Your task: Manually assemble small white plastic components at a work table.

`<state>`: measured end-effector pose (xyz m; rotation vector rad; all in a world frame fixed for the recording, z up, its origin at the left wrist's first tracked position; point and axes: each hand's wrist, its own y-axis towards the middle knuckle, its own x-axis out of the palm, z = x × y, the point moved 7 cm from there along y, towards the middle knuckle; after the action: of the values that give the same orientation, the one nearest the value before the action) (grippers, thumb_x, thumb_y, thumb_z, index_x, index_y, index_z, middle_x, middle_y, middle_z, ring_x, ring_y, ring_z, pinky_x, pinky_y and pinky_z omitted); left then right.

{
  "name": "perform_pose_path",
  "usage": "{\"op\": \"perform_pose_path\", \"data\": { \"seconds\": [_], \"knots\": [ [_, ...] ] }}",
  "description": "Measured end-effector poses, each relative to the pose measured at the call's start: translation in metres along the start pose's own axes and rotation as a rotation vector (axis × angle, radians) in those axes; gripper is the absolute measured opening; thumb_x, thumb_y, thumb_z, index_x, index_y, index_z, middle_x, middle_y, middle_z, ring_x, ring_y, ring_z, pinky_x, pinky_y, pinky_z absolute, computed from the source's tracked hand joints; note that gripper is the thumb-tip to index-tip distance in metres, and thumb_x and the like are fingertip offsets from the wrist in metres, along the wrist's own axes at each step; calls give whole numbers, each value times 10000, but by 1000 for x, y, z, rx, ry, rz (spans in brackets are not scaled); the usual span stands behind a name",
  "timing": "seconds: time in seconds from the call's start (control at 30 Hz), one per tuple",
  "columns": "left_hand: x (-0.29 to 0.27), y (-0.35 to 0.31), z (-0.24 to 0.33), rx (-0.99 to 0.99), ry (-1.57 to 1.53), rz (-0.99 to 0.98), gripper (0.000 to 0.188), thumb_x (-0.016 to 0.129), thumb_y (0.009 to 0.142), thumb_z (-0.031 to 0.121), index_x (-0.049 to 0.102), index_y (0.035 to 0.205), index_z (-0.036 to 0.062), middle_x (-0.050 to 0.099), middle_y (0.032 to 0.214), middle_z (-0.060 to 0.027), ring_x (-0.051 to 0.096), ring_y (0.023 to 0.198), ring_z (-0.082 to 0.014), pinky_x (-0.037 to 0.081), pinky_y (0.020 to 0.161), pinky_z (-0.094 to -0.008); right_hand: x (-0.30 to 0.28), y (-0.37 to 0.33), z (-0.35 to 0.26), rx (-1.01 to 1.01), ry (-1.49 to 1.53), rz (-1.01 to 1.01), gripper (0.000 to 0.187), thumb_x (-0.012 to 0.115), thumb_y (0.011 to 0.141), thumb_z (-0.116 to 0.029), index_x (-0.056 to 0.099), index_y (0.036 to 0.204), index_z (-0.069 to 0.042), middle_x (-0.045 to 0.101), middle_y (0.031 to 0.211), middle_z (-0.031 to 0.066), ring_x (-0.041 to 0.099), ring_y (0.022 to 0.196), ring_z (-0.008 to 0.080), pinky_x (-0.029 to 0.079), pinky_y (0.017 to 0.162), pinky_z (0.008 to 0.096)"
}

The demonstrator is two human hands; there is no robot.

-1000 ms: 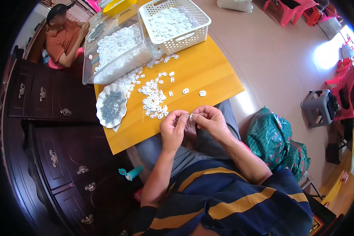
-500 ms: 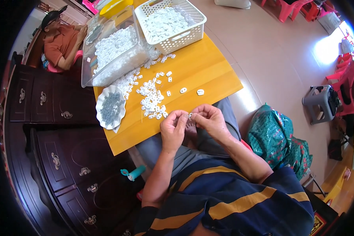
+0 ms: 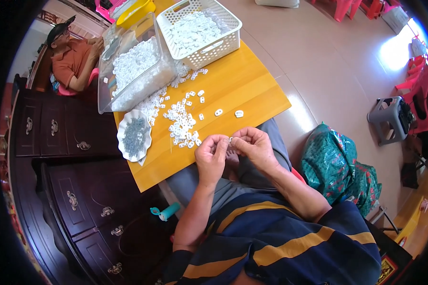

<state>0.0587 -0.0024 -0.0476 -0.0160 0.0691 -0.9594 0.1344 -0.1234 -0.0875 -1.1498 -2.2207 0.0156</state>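
Observation:
Just past the near edge of the wooden table, my left hand and my right hand meet with fingertips pinched. Between them is a small white plastic piece, mostly hidden by the fingers. Beyond my left hand, a loose heap of white oval two-holed pieces lies on the wood. A single white piece and a squarish white piece sit apart to the right. At the table's left edge, a white fluted dish holds many tiny greyish parts.
A clear plastic bin and a white perforated basket, both full of white pieces, stand farther back. Dark drawers line the left, where another person sits. Green bags and a grey stool are on the right.
The whole view has shifted slightly, with the table and its contents a little further left and lower. My hands stay pinched together in nearly the same pose.

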Motion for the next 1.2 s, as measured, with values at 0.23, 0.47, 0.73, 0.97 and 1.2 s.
{"op": "perform_pose_path", "data": {
  "seconds": [0.23, 0.47, 0.73, 0.97, 1.2],
  "knots": [
    [-1, 4, 1, -80, -31, -30, 77, 653, 1011, 54, 678, 984, -13, 672, 875, 9, 614, 785, -39, 503, 698, -196, -3, 2, -2, 32, -6, -3, 78, 709, 971, -69, 676, 1006, -7, 687, 798, 3, 594, 651, 49, 462, 588, 187],
    [-16, 35, 2, -51, 44, 2, 158, 678, 999, 95, 693, 1106, -20, 643, 850, 20, 547, 701, -26, 464, 614, -211, -4, 5, -13, -27, 31, 45, 89, 716, 954, -95, 659, 982, -32, 666, 739, -23, 558, 587, 27, 426, 484, 183],
    [2, 70, 25, 379, 845, -27, 265, 725, 888, 102, 708, 1148, 53, 687, 996, -129, 689, 853, -313, 556, 752, -403, -9, 6, -13, -34, 55, 42, 97, 715, 953, -91, 663, 1006, -29, 684, 791, -14, 581, 648, 34, 447, 568, 177],
    [14, 76, 26, 478, 1003, -18, 186, 710, 906, 133, 701, 1079, 65, 679, 989, -116, 682, 883, -330, 552, 755, -410, -11, 6, -14, -29, 59, 53, 103, 711, 958, -99, 662, 1019, -32, 695, 819, -6, 581, 657, 36, 450, 575, 180],
    [5, 70, 19, 391, 899, -31, 156, 693, 923, 120, 645, 1059, 60, 648, 886, -113, 671, 775, -291, 537, 704, -409, -11, 5, -17, -25, 49, 67, 94, 703, 964, -93, 663, 1018, -27, 702, 830, -2, 585, 663, 38, 461, 584, 187]
  ]
}}
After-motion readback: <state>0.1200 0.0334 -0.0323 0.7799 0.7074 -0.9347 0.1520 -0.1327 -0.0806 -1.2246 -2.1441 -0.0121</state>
